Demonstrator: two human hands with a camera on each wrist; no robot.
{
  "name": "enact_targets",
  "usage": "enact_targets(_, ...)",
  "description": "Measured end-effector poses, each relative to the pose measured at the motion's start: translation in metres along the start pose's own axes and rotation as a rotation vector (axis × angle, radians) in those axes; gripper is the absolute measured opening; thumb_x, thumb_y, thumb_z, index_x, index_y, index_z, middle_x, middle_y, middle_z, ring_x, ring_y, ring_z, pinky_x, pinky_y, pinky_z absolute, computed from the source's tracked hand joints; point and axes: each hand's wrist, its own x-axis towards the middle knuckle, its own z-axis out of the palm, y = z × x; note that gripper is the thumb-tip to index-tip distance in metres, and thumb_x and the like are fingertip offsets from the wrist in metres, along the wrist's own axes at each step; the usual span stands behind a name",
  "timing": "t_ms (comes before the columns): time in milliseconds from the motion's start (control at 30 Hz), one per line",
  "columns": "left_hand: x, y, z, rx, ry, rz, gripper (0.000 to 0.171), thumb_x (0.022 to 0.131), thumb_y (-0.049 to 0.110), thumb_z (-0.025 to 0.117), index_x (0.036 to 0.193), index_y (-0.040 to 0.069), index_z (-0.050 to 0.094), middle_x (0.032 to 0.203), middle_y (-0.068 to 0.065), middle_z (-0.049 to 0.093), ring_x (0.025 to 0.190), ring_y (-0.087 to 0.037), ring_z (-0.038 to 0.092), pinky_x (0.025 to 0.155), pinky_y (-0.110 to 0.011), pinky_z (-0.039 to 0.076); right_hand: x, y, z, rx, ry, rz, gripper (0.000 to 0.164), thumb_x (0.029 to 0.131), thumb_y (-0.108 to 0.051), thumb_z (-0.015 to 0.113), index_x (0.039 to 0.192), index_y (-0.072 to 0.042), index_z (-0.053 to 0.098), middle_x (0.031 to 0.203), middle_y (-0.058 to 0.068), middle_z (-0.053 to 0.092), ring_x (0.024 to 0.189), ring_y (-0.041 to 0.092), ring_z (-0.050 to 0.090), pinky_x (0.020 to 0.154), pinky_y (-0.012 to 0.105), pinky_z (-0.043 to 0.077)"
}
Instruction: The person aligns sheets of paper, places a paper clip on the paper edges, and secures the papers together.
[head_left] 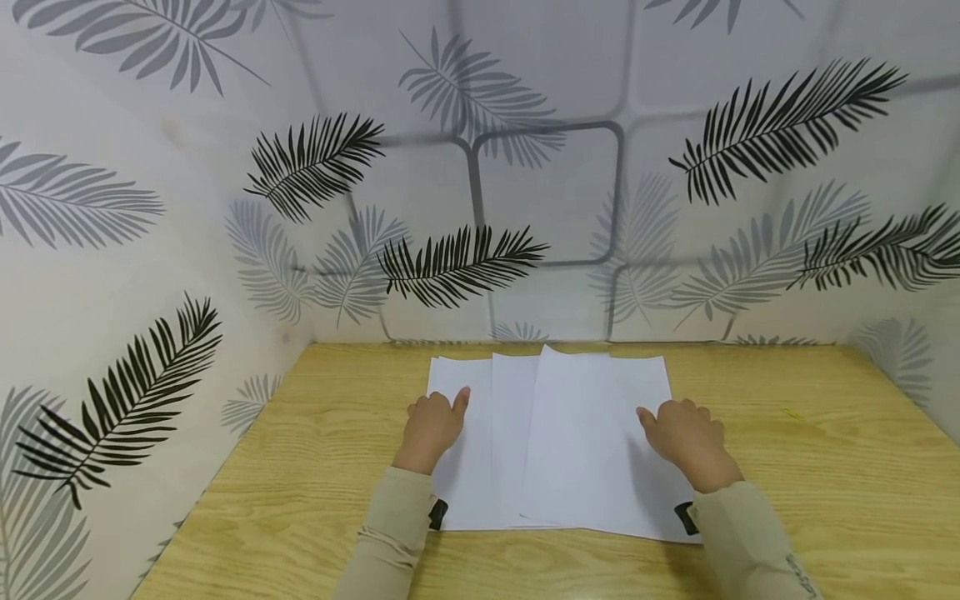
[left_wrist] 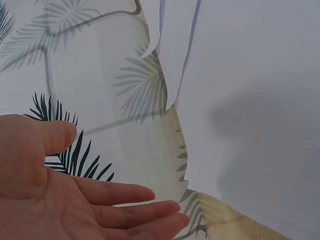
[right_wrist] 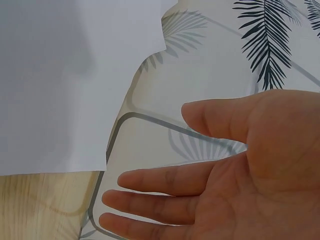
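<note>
Several white sheets of paper [head_left: 585,433] lie overlapped and fanned out side by side on the wooden table. The rightmost sheet sits on top, a little askew, its near right corner reaching lower than the others. By the left edge of the sheets is my left hand [head_left: 431,429], thumb raised. My right hand [head_left: 686,442] is at the right edge, its thumb pointing toward the paper. In the left wrist view the fingers [left_wrist: 125,192] are extended and apart from the paper [left_wrist: 260,65]. The right wrist view likewise shows straight fingers [right_wrist: 165,180] beside a sheet [right_wrist: 40,100], holding nothing.
The light wooden table [head_left: 300,467] meets a wall [head_left: 540,200] with a leaf pattern at the back, and another patterned wall [head_left: 90,250] rises on the left. A tiny yellow piece [head_left: 792,413] lies right of the right hand.
</note>
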Motion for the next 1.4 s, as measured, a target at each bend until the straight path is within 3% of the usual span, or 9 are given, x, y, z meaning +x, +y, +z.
enact_targets(300,0.005,-0.006,-0.002,-0.03,-0.037,-0.012,0.06,0.104,0.035,0.039,0.115,-0.022,0.052,0.108,-0.039,0.054,0.103,-0.051,0.049,0.091,-0.055,0.039,0.005,0.003,-0.001,-0.002,-0.027,0.045,0.051,0.102,-0.027,0.04,0.107,0.02,0.059,0.103,0.038,0.052,0.095,0.049,0.049,0.081,0.059,0.042)
enact_targets(600,0.01,-0.013,0.0,-0.045,-0.071,-0.036,0.059,0.104,0.035,0.039,0.114,-0.022,0.053,0.105,-0.035,0.057,0.099,-0.046,0.051,0.088,-0.053,0.039,0.006,0.008,0.002,0.02,-0.088,0.069,0.051,0.101,-0.024,0.039,0.112,0.024,0.054,0.113,0.049,0.043,0.106,0.059,0.043,0.088,0.064,0.037)
enact_targets(767,0.013,-0.021,0.001,-0.079,-0.098,-0.051,0.06,0.103,0.036,0.04,0.12,-0.021,0.051,0.115,-0.035,0.057,0.105,-0.05,0.051,0.09,-0.054,0.041,0.007,0.01,0.004,0.028,-0.106,0.079,0.052,0.101,-0.024,0.04,0.113,0.025,0.052,0.114,0.05,0.04,0.107,0.061,0.04,0.091,0.066,0.035)
enact_targets(1000,0.012,-0.027,-0.002,-0.154,-0.172,-0.086,0.062,0.103,0.036,0.039,0.127,-0.021,0.047,0.128,-0.035,0.051,0.114,-0.047,0.053,0.093,-0.052,0.045,0.007,0.012,0.003,0.049,-0.134,0.089,0.052,0.1,-0.023,0.041,0.112,0.027,0.051,0.111,0.05,0.041,0.108,0.061,0.04,0.093,0.066,0.034)
enact_targets(1400,0.016,-0.036,-0.004,-0.197,-0.219,-0.088,0.064,0.104,0.036,0.037,0.132,-0.022,0.039,0.135,-0.037,0.044,0.123,-0.048,0.045,0.099,-0.052,0.04,0.01,0.019,0.006,0.005,-0.135,0.063,0.049,0.099,-0.022,0.043,0.106,0.025,0.056,0.113,0.046,0.051,0.105,0.06,0.047,0.094,0.063,0.035)
